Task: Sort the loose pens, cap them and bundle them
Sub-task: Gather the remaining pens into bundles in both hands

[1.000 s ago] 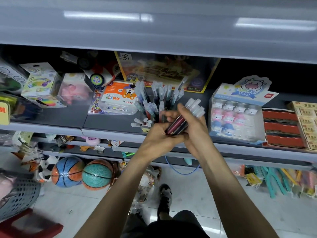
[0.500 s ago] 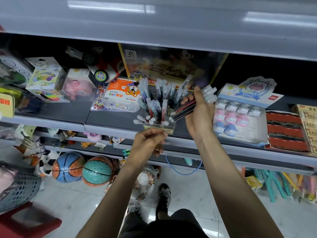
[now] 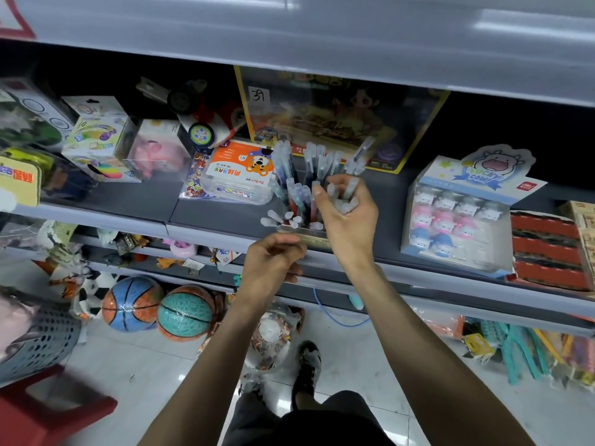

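Grey perforated basket (image 3: 42,336) nearest, at lower left, contents only a pinkish blur, beside a red stool (image 3: 48,410). Further in, below the shelf (image 3: 206,217), two wrapped basketballs: one blue and orange (image 3: 132,304), one teal (image 3: 186,312). At the shelf's front lip, left hand (image 3: 273,262) with fingers curled inward; holding something or nothing, cannot tell. Just above it, on the shelf, clear pen holder (image 3: 302,235) crowded with upright pens (image 3: 289,178) under frosted caps, a few loose caps (image 3: 277,218) lying at its front. Over the holder's right side, right hand (image 3: 347,217) clenched round a bundle of capped pens (image 3: 346,202), caps poking up between the fingers, lower ends hidden. Left of the holder, clear plastic case (image 3: 238,185) with an orange label, contents too small to make out. To the right, blue-and-white display box (image 3: 476,175) holding rows of small white, pink and blue cow figures (image 3: 450,217). Beside that, tray of red packets (image 3: 547,249). At the very back, flat boxed set (image 3: 338,117) standing upright.
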Available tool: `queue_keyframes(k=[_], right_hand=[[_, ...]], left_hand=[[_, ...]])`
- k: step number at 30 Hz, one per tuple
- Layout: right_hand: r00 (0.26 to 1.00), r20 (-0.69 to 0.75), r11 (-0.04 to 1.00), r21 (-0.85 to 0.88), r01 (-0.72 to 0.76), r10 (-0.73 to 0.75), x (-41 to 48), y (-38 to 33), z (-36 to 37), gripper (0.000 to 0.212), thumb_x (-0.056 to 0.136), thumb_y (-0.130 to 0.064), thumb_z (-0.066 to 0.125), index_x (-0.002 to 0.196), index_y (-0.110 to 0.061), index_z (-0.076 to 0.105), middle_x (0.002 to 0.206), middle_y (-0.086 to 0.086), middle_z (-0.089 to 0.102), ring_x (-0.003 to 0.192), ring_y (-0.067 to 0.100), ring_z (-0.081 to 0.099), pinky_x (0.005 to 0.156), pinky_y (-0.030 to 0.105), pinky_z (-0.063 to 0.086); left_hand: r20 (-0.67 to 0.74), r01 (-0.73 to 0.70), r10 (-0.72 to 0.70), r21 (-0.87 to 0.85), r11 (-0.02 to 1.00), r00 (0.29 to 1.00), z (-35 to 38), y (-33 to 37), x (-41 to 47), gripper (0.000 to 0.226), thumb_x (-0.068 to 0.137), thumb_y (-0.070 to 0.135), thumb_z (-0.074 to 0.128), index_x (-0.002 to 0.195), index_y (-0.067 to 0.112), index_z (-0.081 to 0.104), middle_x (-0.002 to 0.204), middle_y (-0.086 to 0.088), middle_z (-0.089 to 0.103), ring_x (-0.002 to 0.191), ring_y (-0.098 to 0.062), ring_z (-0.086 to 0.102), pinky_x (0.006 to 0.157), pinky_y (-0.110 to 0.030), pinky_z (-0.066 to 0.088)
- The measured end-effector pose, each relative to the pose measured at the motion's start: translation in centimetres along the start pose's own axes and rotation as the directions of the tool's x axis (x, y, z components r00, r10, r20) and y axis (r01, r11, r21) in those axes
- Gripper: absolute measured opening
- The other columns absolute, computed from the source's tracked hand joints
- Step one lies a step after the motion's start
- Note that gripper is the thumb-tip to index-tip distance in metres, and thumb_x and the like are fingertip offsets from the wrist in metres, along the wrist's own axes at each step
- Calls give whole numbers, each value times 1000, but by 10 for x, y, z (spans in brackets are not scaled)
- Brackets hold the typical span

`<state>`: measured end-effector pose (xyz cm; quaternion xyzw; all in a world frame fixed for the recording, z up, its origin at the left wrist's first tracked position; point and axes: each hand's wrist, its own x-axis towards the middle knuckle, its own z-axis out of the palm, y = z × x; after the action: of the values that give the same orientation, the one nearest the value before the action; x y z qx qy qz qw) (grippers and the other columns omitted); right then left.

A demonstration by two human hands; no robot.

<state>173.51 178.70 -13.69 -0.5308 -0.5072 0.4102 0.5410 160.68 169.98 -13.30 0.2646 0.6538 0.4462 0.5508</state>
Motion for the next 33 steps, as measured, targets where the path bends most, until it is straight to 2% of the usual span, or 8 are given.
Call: queue_keyframes(k=[5, 9, 12, 16, 22, 25, 28, 33], right_hand=[[998, 6, 996, -58, 62, -61, -7, -3, -8, 35, 85, -40, 84, 112, -33, 63, 96, -15, 72, 97, 8, 69, 85, 18, 51], [999, 13, 998, -50, 42, -42, -17, 1, -25, 53, 85, -42, 85, 129, -33, 58, 124, -17, 67, 121, 10, 63, 101, 21, 50], [997, 61, 996, -77, -32, 37, -30, 11, -38, 68, 83, -54, 84, 140, -34, 52, 132, -19, 62, 126, 4, 59, 100, 15, 47], [971, 202, 988, -114, -107, 129, -49, 21, -44, 87, 78, -66, 81, 150, -35, 42, 145, -19, 48, 130, 3, 57, 104, 24, 51], [941, 295, 981, -151, -126, 166, -65, 34, -37, 62, 82, -37, 84, 134, -31, 51, 136, -2, 57, 126, 9, 62, 111, 40, 50], [943, 293, 981, -154, -118, 159, -70, 33, -35, 65, 82, -33, 84, 137, -28, 50, 136, -5, 53, 126, 5, 60, 109, 28, 49], [946, 286, 981, -159, -110, 153, -72, 32, -35, 63, 85, -24, 84, 138, -26, 50, 135, -3, 51, 122, 1, 60, 93, 10, 51], [945, 275, 951, -297, -89, 175, -73, 27, -38, 63, 87, -36, 79, 141, -34, 46, 133, -12, 51, 124, 0, 56, 108, 32, 51]], left_hand=[[-82, -38, 47, 119, 992, 996, -8, -2, 8, 12, 91, 13, 80, 98, 11, 71, 88, -12, 74, 58, -18, 66, 55, -28, 54], [-143, -109, 173, 372, 922, 975, -18, 2, 18, 32, 86, 32, 85, 101, 19, 60, 90, 5, 73, 77, -11, 70, 73, -30, 53], [-92, -153, 213, 432, 889, 973, -21, 9, 22, 45, 84, 29, 86, 116, 24, 55, 97, 11, 72, 84, 5, 67, 73, -17, 49], [21, -190, 209, 516, 835, 978, -21, 12, 30, 32, 85, 23, 83, 111, 22, 65, 96, 9, 77, 93, -11, 73, 83, -31, 56], [-5, -190, 225, 516, 835, 974, -17, 0, 30, 14, 85, 14, 83, 97, 13, 75, 76, 21, 72, 76, 13, 66, 64, -2, 43], [-20, -174, 219, 538, 825, 976, -16, -1, 24, 11, 86, 15, 81, 93, 19, 75, 83, 14, 75, 82, 0, 71, 72, -15, 52], [-31, -153, 200, 533, 832, 979, -17, 0, 19, 18, 88, 18, 79, 105, 17, 75, 97, 8, 78, 94, -12, 73, 85, -29, 57], [11, -161, 182, 526, 835, 983, -20, 1, 17, 23, 91, 14, 75, 114, 14, 71, 105, 9, 74, 101, -15, 70, 94, -31, 55]])
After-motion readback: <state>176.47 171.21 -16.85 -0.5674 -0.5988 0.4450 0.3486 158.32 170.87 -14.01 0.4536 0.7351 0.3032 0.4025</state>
